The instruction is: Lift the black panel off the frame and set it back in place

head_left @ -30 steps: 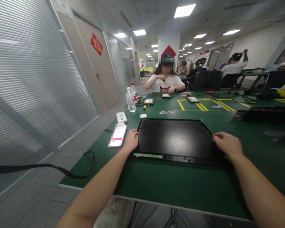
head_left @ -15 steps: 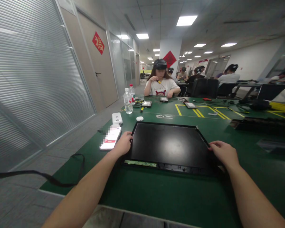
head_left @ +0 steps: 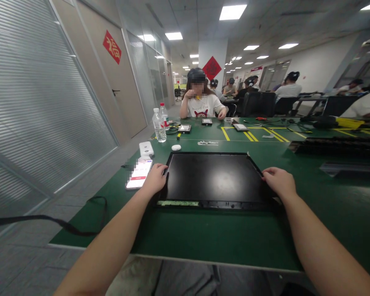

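Observation:
A large black flat panel (head_left: 214,179) lies on the green table (head_left: 203,238) in front of me, with a green strip along its near left edge. My left hand (head_left: 154,180) grips the panel's left edge, fingers curled over it. Closed round the panel's right edge is my right hand (head_left: 277,182). Both forearms reach in from the near side.
A phone (head_left: 138,174) with a lit screen lies just left of my left hand, a white box (head_left: 146,148) and a white puck (head_left: 176,147) behind it. Two water bottles (head_left: 159,125) stand farther back. A person sits across the table; a black strap (head_left: 64,224) hangs off the left edge.
Both hands keep their hold on the panel's two side edges. The camera has shifted, so the scene sits a little lower and more to the left.

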Demonstrator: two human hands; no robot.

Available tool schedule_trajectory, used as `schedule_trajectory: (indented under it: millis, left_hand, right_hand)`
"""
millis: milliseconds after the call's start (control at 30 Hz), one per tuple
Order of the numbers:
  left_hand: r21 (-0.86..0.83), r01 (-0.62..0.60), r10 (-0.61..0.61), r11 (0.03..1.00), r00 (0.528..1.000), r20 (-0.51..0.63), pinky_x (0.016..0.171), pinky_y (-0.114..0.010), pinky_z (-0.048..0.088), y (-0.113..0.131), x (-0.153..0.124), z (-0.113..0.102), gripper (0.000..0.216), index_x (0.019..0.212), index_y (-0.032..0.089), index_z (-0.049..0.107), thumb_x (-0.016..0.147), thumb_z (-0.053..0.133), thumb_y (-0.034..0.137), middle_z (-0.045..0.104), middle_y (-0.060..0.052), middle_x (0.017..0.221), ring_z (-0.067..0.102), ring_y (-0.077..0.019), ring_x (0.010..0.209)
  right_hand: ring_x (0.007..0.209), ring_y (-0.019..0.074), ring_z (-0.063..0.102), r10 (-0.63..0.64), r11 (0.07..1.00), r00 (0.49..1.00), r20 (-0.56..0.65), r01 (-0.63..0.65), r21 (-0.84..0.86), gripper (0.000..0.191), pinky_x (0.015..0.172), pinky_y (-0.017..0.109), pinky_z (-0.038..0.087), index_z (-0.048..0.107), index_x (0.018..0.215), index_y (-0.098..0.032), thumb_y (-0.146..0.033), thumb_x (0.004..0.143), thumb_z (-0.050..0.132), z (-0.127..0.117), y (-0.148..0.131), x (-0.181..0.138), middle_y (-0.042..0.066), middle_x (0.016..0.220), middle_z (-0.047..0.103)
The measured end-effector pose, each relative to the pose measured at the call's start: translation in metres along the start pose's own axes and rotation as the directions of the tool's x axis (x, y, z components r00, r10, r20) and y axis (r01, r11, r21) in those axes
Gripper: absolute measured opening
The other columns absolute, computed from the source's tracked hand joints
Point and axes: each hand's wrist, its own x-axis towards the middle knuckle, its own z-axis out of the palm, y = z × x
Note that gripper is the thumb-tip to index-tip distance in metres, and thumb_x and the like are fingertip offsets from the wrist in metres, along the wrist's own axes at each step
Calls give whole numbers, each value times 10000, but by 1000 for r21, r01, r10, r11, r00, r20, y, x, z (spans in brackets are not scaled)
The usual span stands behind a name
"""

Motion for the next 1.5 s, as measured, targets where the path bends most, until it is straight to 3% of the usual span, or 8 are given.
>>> schedule_trajectory:
  millis: [333,533,733,967,1167,1300,1500]
  left_hand:
    - [-12,42,-42,999,999,-1,1000,-418,608,-3,2,0,469,1253,180,799,826,611,131,798,-152,1259,776,-317,1072]
    - [1,31,-31,1000,999,-34,1049,-433,585,-4,1,3,447,1174,216,822,783,622,129,816,-128,1184,760,-331,1114]
    - [15,37,-37,999,999,-22,996,-383,600,-4,2,3,486,1269,191,777,824,592,123,789,-145,1272,770,-297,1074]
    - [37,34,-34,999,999,3,1019,-432,591,-5,5,2,517,1319,134,751,831,583,106,776,-194,1263,759,-338,1113]
    - [58,29,-30,998,999,20,1122,-472,543,-9,5,3,330,1080,153,819,833,601,144,782,-198,1169,717,-388,1229]
    - [13,36,-36,999,999,38,1150,-457,517,-11,7,4,260,989,138,818,856,595,120,779,-215,1185,713,-376,1240]
    - [-150,66,-62,987,998,31,1132,-456,515,-8,9,0,218,859,137,810,810,611,63,809,-204,1126,725,-371,1213]
  right_hand:
    - [886,282,745,18,997,1000,0,-18,69,286,753,361,523,840,914,-245,-369,773,624,0,0,-2,69,831,815]
    - [894,285,749,29,997,1000,-6,-29,68,276,790,359,544,844,920,-253,-370,757,654,5,3,2,75,816,803]
    - [877,287,741,52,993,999,-18,-49,103,283,782,364,530,834,912,-232,-364,772,626,2,-2,-3,84,811,804]
    - [874,283,737,67,983,997,-37,-59,175,299,756,356,526,822,922,-227,-358,780,594,-8,-6,-8,86,800,806]
    - [858,311,744,163,986,987,2,-163,-17,303,761,397,540,856,956,-266,-400,780,649,-13,5,3,119,948,823]
    - [838,285,745,93,994,989,113,-86,-64,265,744,364,537,858,923,-266,-407,784,682,-1,10,7,101,902,809]
    - [811,254,732,47,998,993,110,-44,-34,201,701,329,516,838,877,-247,-349,814,677,11,13,6,90,897,808]
